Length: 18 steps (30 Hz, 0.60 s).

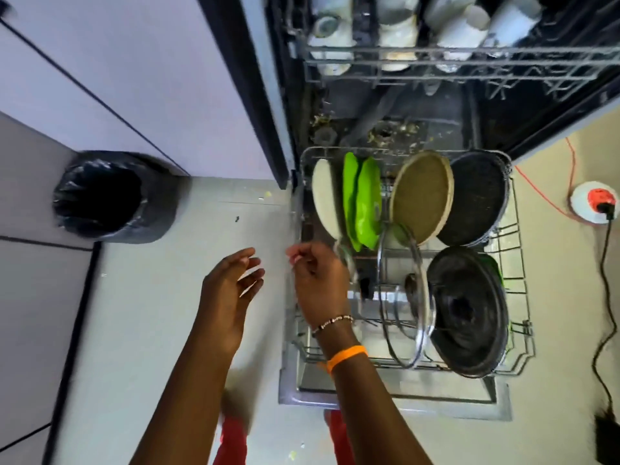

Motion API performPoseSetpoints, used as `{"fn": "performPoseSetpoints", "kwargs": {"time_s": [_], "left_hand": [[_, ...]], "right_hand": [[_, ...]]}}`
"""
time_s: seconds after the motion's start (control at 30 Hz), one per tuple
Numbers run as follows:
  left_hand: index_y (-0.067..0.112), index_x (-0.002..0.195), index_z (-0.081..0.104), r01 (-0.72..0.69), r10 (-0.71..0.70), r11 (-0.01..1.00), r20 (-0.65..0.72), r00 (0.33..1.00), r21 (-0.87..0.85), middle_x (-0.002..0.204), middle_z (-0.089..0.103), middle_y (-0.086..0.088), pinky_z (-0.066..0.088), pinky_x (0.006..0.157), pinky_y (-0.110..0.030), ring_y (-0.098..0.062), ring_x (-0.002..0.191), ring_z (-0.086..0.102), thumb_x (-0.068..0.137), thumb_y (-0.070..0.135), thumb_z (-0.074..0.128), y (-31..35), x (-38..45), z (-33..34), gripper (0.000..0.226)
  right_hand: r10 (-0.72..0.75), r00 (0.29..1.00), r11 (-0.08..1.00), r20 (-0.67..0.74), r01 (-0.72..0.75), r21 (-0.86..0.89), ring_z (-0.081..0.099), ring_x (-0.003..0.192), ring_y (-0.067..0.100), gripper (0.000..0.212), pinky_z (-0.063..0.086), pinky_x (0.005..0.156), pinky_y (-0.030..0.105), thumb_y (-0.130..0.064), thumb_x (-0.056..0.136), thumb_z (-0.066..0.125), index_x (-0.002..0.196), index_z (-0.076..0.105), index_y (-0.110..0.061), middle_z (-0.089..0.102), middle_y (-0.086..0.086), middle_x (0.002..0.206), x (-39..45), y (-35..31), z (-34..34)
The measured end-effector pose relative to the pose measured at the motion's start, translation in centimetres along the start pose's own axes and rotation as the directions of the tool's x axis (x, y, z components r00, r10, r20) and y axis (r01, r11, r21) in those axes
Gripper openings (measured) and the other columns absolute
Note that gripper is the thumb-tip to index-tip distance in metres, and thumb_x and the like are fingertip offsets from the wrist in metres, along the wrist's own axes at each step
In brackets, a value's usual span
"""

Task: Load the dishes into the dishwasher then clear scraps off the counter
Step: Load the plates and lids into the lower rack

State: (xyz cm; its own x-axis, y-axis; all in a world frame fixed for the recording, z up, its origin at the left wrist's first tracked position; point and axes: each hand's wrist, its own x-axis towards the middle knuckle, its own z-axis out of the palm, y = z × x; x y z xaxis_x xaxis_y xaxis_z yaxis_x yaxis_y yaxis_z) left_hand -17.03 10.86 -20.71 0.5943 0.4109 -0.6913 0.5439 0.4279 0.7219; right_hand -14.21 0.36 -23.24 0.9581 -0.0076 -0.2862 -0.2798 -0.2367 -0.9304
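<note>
The dishwasher's lower rack point(516, 263) is pulled out over the open door. Standing on edge in it are a white plate point(323, 199), two green plates point(364, 203), a tan plate point(422, 196), a black pan point(476, 196), a glass lid point(416, 297) and a black lid point(469, 313). My right hand point(318, 283) is over the rack's left side, fingers closed on a blurred clear glass item point(347, 260). My left hand point(231, 283) hovers over the floor left of the rack, fingers apart and holding nothing. The upper rack point(453, 65) holds white mugs.
A bin lined with a black bag point(110, 196) stands on the floor at the left by pale cabinets. At the right lie a white socket reel point(593, 203) with an orange cord and a black cable point(604, 297). Small scraps dot the floor and the dishwasher's bottom.
</note>
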Motion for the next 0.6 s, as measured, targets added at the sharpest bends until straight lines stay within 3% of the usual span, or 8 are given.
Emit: {"fn": "performPoseSetpoints", "kwargs": {"time_s": [0.1,0.2,0.27,0.33,0.43,0.5,0.6], "left_hand": [[0.018,0.094,0.062,-0.024,0.024,0.999,-0.006,1.0,-0.03,0.095,0.063,-0.004,0.05,0.082,-0.027,-0.018,0.088,0.062,0.096,0.01,0.043,3.8,-1.1,-5.2,0.021],[0.014,0.096,0.062,-0.068,0.069,0.996,0.013,0.998,-0.05,0.092,0.065,-0.004,0.049,0.085,-0.028,-0.018,0.087,0.062,0.095,0.006,0.042,8.6,-3.0,-11.6,0.022],[0.009,0.103,0.062,-0.093,0.094,0.995,0.028,0.995,-0.031,0.095,0.067,-0.007,0.048,0.089,-0.03,-0.021,0.093,0.063,0.095,0.006,0.042,12.1,-4.9,-16.8,0.022],[0.01,0.098,0.064,-0.124,0.125,0.992,0.04,0.991,-0.005,0.093,0.067,-0.006,0.045,0.09,-0.029,-0.022,0.094,0.06,0.094,0.007,0.042,15.7,-6.6,-21.5,0.022],[0.016,0.084,0.063,-0.147,0.146,0.989,0.051,0.988,0.022,0.071,0.067,0.004,0.043,0.072,-0.019,-0.008,0.071,0.061,0.093,0.005,0.043,21.7,-8.9,-26.3,0.025],[0.011,0.091,0.062,-0.203,0.204,0.979,0.036,0.978,-0.023,0.058,0.066,0.009,0.046,0.055,-0.01,-0.001,0.054,0.062,0.092,0.003,0.045,26.3,-10.5,-29.8,0.019],[0.01,0.1,0.061,-0.347,0.345,0.935,-0.031,0.938,-0.075,0.078,0.066,-0.001,0.046,0.053,-0.008,-0.005,0.064,0.064,0.092,0.008,0.047,31.9,-12.8,-34.6,0.017]], "right_hand": [[-0.012,0.998,1.0,0.06,0.012,0.003,0.063,0.076,0.021,0.023,0.053,0.077,0.041,-0.01,0.072,0.042,0.076,0.062,-0.021,0.068,0.003,0.081,-2.7,-4.4,5.9],[-0.006,0.99,1.0,0.138,0.009,-0.022,0.064,0.079,0.024,0.027,0.053,0.078,0.043,-0.004,0.077,0.048,0.07,0.058,-0.029,0.068,0.003,0.082,-6.1,-9.6,12.2],[-0.023,0.981,0.998,0.193,0.032,-0.045,0.064,0.079,0.024,0.024,0.052,0.078,0.04,-0.001,0.08,0.052,0.074,0.063,-0.022,0.069,0.005,0.083,-8.8,-13.7,16.6],[-0.062,0.966,0.997,0.25,0.07,-0.021,0.063,0.075,0.018,0.018,0.052,0.075,0.032,-0.001,0.08,0.052,0.08,0.066,-0.013,0.07,0.007,0.082,-11.1,-18.0,20.6],[-0.142,0.935,0.989,0.325,0.145,0.015,0.058,0.063,-0.003,0.015,0.047,0.067,0.016,-0.008,0.078,0.053,0.082,0.068,-0.006,0.065,0.004,0.076,-13.1,-23.9,24.9],[-0.175,0.905,0.984,0.389,0.171,0.045,0.063,0.071,0.01,0.021,0.053,0.075,0.032,-0.024,0.072,0.049,0.08,0.066,-0.015,0.064,0.006,0.078,-14.1,-28.4,28.1],[-0.29,0.835,0.952,0.467,0.304,0.046,0.064,0.081,0.031,0.015,0.052,0.081,0.047,-0.039,0.071,0.048,0.071,0.059,-0.028,0.064,0.005,0.077,-15.5,-34.2,32.0]]}}
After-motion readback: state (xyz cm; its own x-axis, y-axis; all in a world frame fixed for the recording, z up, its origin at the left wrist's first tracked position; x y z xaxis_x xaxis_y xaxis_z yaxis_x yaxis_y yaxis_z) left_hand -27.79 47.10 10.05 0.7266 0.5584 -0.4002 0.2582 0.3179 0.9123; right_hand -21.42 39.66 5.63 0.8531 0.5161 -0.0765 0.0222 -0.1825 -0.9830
